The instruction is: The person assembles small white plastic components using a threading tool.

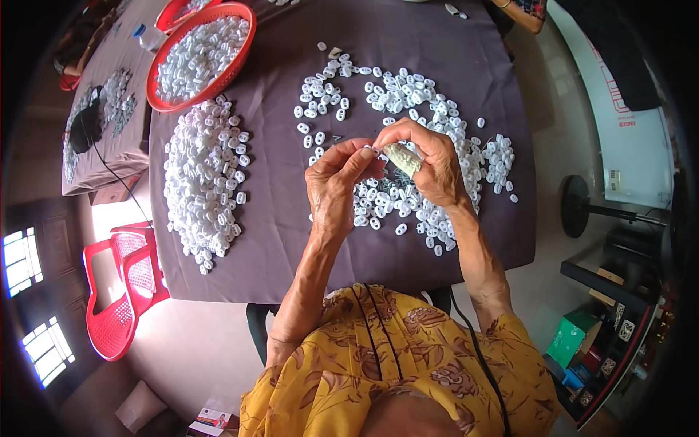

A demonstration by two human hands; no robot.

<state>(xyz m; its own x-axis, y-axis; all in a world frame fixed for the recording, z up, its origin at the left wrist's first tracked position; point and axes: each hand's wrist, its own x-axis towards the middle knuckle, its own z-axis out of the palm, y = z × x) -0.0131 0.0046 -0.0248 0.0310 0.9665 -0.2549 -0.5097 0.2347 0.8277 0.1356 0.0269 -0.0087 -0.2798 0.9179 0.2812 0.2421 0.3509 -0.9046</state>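
Observation:
Over the table's middle, my left hand (336,182) is closed, its thumb and fingertips pinching a small white plastic piece (369,150). Close against it, my right hand (437,164) curls around a pale, lumpy, cloth-like wrapped piece (403,158); one end points at the left fingertips. Whether this wraps a tool or a finger is unclear. Beneath and beyond both hands spreads a loose heap of white oval pieces (448,131) with small dark openings. Some grey metal bits (397,177) lie among them, partly hidden by my right hand.
A long pile of similar white pieces (204,182) lies left on the dark tablecloth (280,175). Behind it stands a red basket (251,44) full of them, beside a bottle (148,38). A red chair (109,328) is at left. Another person's arm (520,14) shows far right.

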